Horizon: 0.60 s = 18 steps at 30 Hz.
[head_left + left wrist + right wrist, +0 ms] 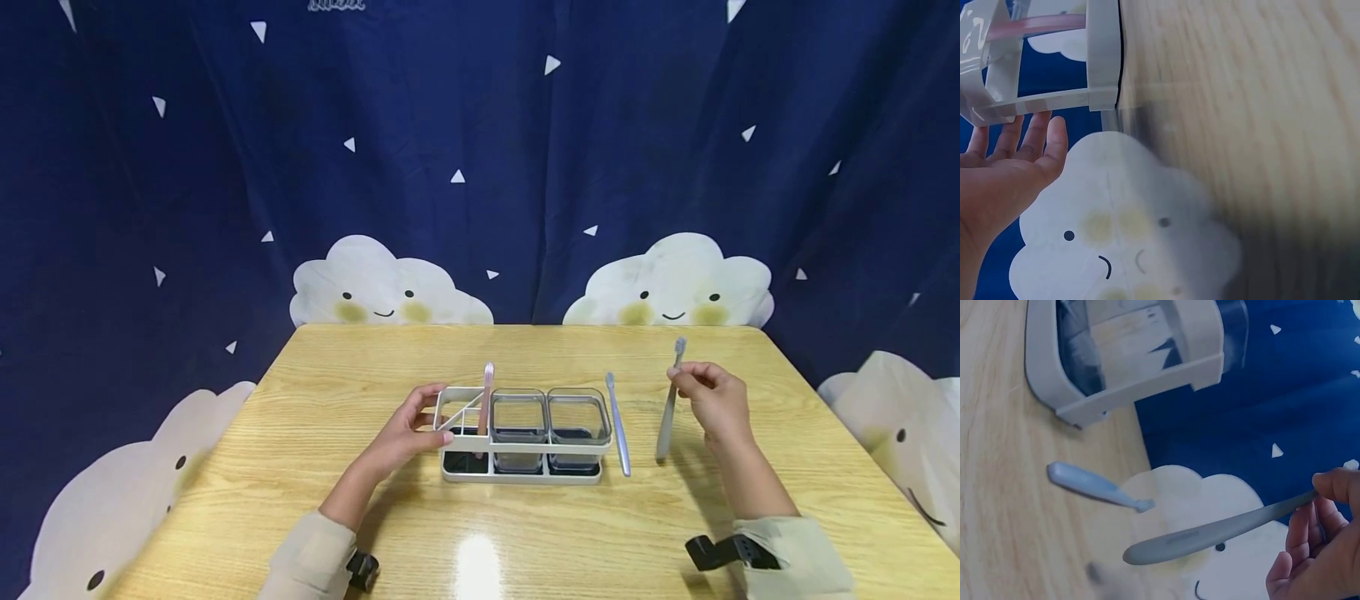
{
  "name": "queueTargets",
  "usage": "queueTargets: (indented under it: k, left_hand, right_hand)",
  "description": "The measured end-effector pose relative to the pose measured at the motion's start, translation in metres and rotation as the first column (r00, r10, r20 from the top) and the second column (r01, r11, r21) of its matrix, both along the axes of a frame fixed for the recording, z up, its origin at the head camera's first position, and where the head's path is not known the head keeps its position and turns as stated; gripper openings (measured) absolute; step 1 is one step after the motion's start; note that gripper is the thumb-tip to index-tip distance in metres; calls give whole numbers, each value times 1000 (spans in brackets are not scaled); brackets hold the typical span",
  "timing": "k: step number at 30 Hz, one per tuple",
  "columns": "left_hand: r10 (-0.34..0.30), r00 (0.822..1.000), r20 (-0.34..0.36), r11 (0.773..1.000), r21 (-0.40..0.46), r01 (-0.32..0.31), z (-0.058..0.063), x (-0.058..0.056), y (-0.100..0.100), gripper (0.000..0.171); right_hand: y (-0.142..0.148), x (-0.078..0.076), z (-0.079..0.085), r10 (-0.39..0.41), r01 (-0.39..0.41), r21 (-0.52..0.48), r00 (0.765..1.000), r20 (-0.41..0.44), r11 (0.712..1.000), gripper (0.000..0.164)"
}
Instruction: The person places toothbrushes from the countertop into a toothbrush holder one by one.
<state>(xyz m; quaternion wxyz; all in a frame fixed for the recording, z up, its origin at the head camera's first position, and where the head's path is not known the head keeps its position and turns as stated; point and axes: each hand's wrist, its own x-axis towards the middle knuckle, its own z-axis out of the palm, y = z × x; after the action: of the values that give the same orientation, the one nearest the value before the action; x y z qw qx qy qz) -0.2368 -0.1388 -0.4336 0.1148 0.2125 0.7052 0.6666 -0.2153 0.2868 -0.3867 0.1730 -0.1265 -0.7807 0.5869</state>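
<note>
A white toothbrush holder [525, 479] stands on the table with a pink toothbrush [485, 404] upright in its divided left section. Two clear square cups [577, 417] fill its other slots. My left hand [408, 425] grips the holder's left end, thumb on the front rail and fingers toward the back corner; in the left wrist view its fingertips meet the end bar. My right hand [716, 400] pinches a grey toothbrush [1204, 536] near its neck, bristle end up and handle slanting down toward the table. Between holder and right hand lies a blue toothbrush [619, 429].
The wooden table [337, 367] reaches back to a dark blue curtain [420, 100] with white triangles and smiling clouds. Black straps [735, 552] show at both cuffs.
</note>
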Motion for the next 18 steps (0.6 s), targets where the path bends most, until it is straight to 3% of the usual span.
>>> queueTargets:
  k: [4,13,18]
  left_hand:
    - [10,1000,-13,1000,-12,-11,1,0,0,72]
    - [15,999,-35,1000,-3,-15,0,-1,0,72]
    - [17,999,-39,1000,1,-17,1,-2,1,71]
  right_hand:
    - [-10,8,14,-3,2,-31,1000,-12,1000,25]
    - [-24,14,28,-7,1,-56,994,-108,998,13]
    - [-31,18,36,33,-54,-113,983,-180,992,7]
